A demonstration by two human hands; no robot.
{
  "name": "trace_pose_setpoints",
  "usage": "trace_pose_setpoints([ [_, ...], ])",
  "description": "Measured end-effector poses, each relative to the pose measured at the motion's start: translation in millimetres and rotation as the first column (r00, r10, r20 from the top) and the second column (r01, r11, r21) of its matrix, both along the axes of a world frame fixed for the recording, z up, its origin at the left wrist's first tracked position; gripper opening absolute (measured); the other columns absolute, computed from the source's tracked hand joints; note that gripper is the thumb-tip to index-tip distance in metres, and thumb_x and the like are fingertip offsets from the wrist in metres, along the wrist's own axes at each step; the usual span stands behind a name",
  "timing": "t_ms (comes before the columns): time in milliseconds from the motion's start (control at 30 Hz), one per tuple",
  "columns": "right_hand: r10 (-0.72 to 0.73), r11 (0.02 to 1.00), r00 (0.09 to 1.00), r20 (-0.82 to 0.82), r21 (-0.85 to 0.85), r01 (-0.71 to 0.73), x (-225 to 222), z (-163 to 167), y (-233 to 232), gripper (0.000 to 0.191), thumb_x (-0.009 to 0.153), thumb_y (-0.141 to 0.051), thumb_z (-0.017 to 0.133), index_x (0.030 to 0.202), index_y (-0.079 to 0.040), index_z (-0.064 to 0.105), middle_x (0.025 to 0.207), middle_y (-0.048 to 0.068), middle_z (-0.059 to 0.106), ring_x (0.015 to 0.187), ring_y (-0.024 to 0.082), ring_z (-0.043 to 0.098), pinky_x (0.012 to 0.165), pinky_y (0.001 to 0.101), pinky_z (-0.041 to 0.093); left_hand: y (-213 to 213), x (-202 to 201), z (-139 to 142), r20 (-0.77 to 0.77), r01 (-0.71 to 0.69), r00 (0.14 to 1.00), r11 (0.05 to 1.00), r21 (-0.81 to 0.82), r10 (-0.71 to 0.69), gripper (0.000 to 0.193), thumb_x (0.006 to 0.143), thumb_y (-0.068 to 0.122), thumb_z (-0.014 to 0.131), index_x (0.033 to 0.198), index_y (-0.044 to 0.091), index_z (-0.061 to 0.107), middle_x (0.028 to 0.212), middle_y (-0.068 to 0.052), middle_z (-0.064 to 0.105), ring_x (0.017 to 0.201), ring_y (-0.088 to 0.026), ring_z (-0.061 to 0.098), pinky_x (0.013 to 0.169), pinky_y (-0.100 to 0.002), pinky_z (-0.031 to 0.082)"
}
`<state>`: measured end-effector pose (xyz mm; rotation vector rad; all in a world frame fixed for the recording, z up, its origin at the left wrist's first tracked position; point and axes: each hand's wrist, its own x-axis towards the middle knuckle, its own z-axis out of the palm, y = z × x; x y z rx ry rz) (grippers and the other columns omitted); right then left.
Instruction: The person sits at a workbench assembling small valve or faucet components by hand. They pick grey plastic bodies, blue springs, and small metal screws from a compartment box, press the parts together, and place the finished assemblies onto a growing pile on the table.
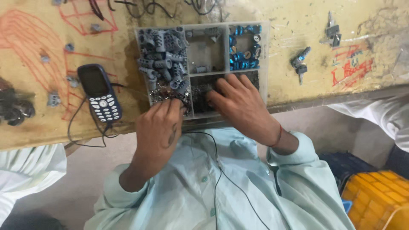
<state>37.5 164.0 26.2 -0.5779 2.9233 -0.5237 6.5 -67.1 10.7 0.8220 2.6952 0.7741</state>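
we start at our right hand [240,102], which lies flat and spread over the near-right compartment of the tray [265,55], fingertips pressed down into the small dark parts [251,79] there. the fingers are loosely open, not pinched; whether any part is caught under them we cannot tell. our left hand [158,127] sits just to the left of it, fingers curled down at the near end of the left compartment, tips touching the shiny small bits [159,91] that lie under the pile of grey cylinders [164,51]. it looks half closed, as if gathering, but what it has hold of is hidden.

so the parts lie directly under and just beyond both sets of fingertips, farther from us than the palms. the tray's long compartments run near to far, in line with our forearms. the right hand is nearer the dark parts, the left nearer the grey cylinders.

further out, blue caps [243,47] fill the far-right compartment. a phone [100,91] lies left of the tray on the bench [289,25], and keys [300,61] lie to the right.
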Motion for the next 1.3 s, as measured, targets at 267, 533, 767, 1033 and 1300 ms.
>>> trace_pose_setpoints([
  [267,-0.083,0.957,0.991,0.107,-0.269,0.109,-8,6,-4,0.012,0.094,-0.003,0.07,0.104,-0.003,0.063,0.097,0.011,0.059,0.09,0.03,0.059,0.077,0.0409,0.048,-9,0,-5,0.136,-0.097,0.989,0.958,0.268,0.062,0.017,0.086,0.003,0.069,0.094,0.002,0.054,0.085,-0.011,0.062,0.082,-0.031,0.066,0.069,-0.044,0.053],
  [533,-0.187,0.37,0.682,0.707,-0.593,0.715,21,-24,10,0.006,0.104,-0.003,0.066,0.103,-0.002,0.06,0.094,0.002,0.061,0.076,0.006,0.059,0.063,0.0217,0.048,-12,10,-7,0.34,-0.315,0.93,0.781,0.54,0.14,0.017,0.093,-0.001,0.074,0.107,0.002,0.064,0.096,-0.007,0.073,0.081,-0.017,0.074,0.072,-0.028,0.061],
  [767,-0.03,0.16,0.734,0.679,-0.721,0.674,30,-31,4,0.016,0.107,-0.018,0.063,0.107,-0.002,0.06,0.11,0.007,0.058,0.075,0.01,0.062,0.063,0.0232,0.05,1,17,-10,0.487,-0.397,0.871,0.667,0.631,0.058,0.012,0.096,-0.001,0.074,0.107,0.001,0.069,0.099,-0.007,0.074,0.084,-0.012,0.074,0.073,-0.024,0.06],
  [1033,-0.052,0.143,0.768,0.639,-0.756,0.639,37,-30,-2,0.018,0.108,-0.018,0.063,0.109,-0.001,0.06,0.112,0.008,0.058,0.076,0.011,0.061,0.064,0.0236,0.05,4,13,-15,0.571,-0.446,0.817,0.539,0.714,-0.08,0.017,0.088,0.001,0.082,0.102,0.004,0.073,0.1,-0.007,0.076,0.09,-0.013,0.075,0.081,-0.026,0.061],
  [1300,-0.178,0.217,0.807,0.563,-0.778,0.59,38,-15,-3,0.009,0.11,-0.007,0.06,0.11,0.003,0.06,0.113,0.009,0.056,0.081,0.009,0.06,0.07,0.0222,0.052,-7,15,-8,0.293,-0.326,0.942,0.647,0.689,0.163,0.017,0.093,-0.003,0.077,0.109,0.004,0.076,0.104,-0.009,0.072,0.095,-0.015,0.072,0.085,-0.026,0.06],
])
